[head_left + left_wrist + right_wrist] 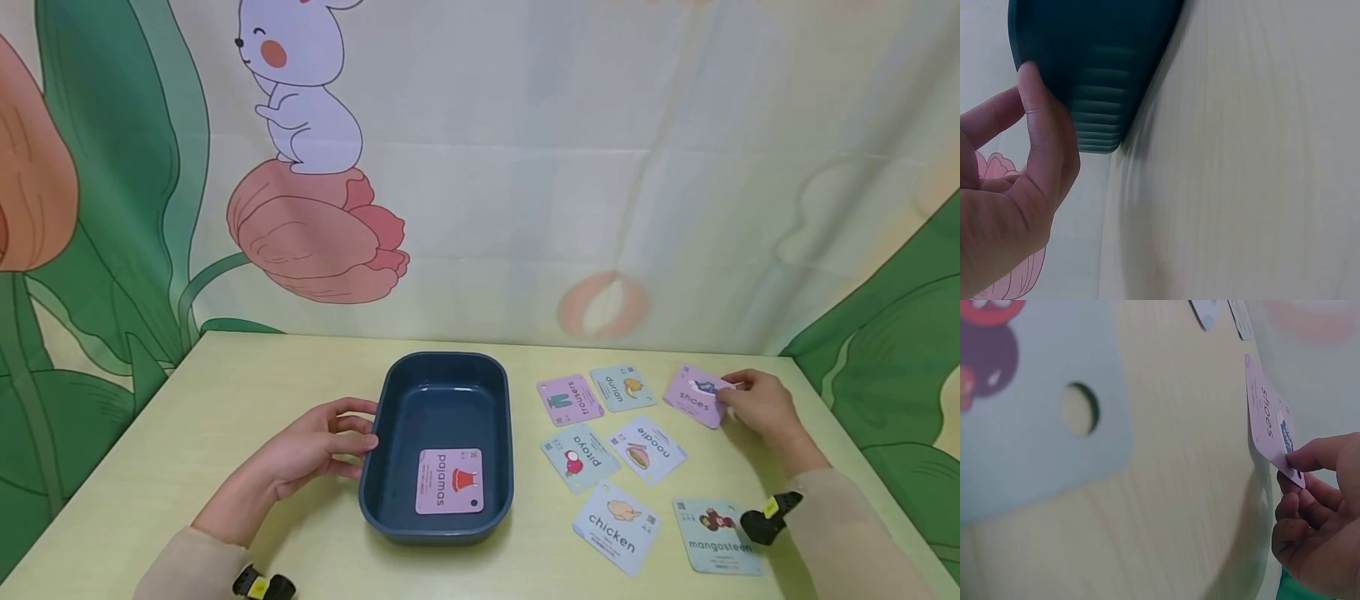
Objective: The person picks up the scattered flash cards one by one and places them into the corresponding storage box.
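My right hand (765,408) pinches the edge of a pink card printed "shoes" (692,395) between thumb and fingers at the table's right side. The right wrist view shows this card (1266,412) tilted up, its near corner between the thumb and fingertips. At the left side of a dark blue rectangular bin (375,500), my left hand (318,446) touches the rim with relaxed fingers. The left wrist view has the thumb tip against the bin's outer wall (1104,69). Inside the bin lies a pink "pajamas" card (450,482).
Right of the bin lie several cards: trousers (570,400), durian (622,388), pitaya (580,457), noodle (648,450) and chicken (617,527). The mangosteen card (716,537) lies beside my right forearm. A printed curtain (510,167) hangs behind the table (300,367).
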Motion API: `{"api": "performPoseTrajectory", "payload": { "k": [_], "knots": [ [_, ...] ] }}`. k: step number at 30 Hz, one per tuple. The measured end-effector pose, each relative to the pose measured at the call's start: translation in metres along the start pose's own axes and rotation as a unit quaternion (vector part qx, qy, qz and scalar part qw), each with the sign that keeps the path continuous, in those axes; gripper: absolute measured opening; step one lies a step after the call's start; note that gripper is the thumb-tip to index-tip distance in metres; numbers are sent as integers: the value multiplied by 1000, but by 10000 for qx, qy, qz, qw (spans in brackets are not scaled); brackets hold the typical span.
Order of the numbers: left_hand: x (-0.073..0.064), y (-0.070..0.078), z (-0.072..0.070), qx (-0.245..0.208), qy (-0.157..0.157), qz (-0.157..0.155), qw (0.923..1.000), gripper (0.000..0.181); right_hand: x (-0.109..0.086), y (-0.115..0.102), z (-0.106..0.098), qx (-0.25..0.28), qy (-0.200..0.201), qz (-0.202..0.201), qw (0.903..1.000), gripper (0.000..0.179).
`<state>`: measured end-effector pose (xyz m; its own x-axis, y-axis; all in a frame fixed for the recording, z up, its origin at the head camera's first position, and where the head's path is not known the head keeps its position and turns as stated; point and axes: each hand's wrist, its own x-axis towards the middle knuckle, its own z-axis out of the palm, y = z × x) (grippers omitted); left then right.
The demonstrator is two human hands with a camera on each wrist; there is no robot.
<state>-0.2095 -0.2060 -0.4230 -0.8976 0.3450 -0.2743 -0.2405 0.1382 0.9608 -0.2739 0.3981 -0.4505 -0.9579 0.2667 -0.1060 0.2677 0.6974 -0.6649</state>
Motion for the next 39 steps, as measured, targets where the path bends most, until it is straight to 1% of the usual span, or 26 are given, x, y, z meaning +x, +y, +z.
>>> {"api": "performPoseTrajectory", "payload": {
  "k": [3, 9, 21, 25, 32, 39],
  "knots": [
    [0, 0, 0, 9, 8, -8, 10000, 62, 1, 4, -1, 224, -33, 95, 9997, 49],
    [-1, 0, 0, -43, -46, 34, 10000, 62, 1, 9, -7, 680, -279, 214, 9971, 51],
    [0, -2, -2, -49, -109, 129, 9998, 60, -1, 8, -14, 1016, -597, 420, 9921, 66],
    [0, -3, -3, -80, -78, 102, 9999, 60, -7, -1, -14, 1175, -621, 313, 9906, 69],
    [0, -4, -4, -66, -54, 100, 9999, 58, -23, -29, -8, 1261, -794, -150, 9887, 66],
    [0, -4, -3, -74, -95, 139, 9998, 60, -33, -52, 3, 1697, -1027, -431, 9792, 61]
  ]
}}
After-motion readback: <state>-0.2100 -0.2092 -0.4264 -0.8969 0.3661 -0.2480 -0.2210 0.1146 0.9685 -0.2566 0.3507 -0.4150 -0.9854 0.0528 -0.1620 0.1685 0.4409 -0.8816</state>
